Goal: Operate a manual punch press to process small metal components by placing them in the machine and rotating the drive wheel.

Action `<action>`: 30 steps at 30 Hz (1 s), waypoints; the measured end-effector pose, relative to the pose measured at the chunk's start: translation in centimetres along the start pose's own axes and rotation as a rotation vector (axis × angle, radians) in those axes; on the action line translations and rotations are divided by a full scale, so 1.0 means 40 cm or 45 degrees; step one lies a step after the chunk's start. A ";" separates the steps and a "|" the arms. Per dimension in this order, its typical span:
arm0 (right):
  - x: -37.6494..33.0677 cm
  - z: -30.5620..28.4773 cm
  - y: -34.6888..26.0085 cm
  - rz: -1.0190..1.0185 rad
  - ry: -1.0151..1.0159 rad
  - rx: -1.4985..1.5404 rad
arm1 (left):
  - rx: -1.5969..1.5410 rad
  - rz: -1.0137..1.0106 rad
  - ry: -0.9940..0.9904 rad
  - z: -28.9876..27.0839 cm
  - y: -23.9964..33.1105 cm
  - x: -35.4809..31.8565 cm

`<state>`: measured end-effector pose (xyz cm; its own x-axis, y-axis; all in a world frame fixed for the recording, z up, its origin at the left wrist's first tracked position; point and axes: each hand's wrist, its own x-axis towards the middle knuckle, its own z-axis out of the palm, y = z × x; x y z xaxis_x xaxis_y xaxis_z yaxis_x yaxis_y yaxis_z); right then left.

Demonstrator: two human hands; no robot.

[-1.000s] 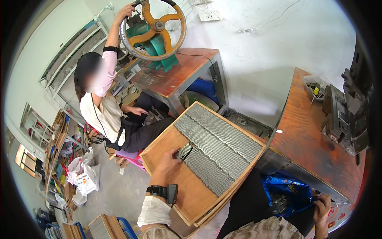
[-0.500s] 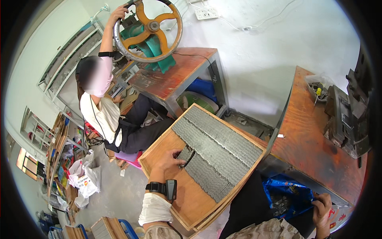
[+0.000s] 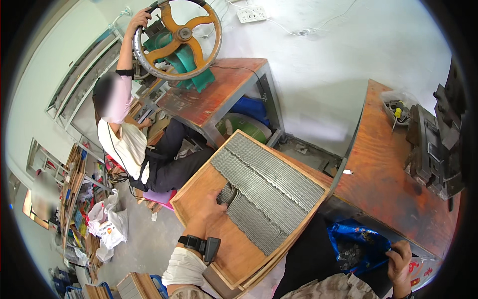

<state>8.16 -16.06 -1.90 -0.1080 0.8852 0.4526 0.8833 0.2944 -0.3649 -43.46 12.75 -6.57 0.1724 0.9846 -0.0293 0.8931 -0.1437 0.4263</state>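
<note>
Rows of thin grey metal pieces stand packed side by side in a shallow wooden tray. My left hand reaches into the tray. Its fingers are closed on a short stack of metal pieces at the upper end of the nearest row, with a narrow dark gap between stack and row. Lower right, my right hand pinches the rim of a blue plastic bag, which has dark small pieces inside.
To the right stands a wooden bench with a heavy dark machine and a plastic tub of tools. Ahead, a seated co-worker holds a large handwheel. White bags lie on the floor at left.
My left hand has shifted slightly left and down, its fingers now closer round the stack. My right hand stays at the bag's rim. Another person has come into view at far left.
</note>
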 end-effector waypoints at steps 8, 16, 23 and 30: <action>-0.011 -0.031 0.011 0.012 0.024 -0.027 | -0.281 -0.259 -0.001 0.006 -0.002 0.027; -0.005 -0.104 0.053 -0.082 0.076 -0.021 | -0.635 0.104 -0.038 -0.063 0.414 0.004; 0.033 -0.190 0.096 0.118 0.296 0.013 | -0.356 1.281 -0.568 0.184 1.039 0.013; 0.114 -0.118 0.197 0.321 0.163 0.084 | -0.258 1.601 -0.602 0.313 1.118 -0.009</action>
<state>16.79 -11.39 1.14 0.1736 0.8820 0.4380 0.8427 0.0971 -0.5295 1.63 4.71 1.17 0.9801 0.0660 0.1873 -0.0414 -0.8546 0.5177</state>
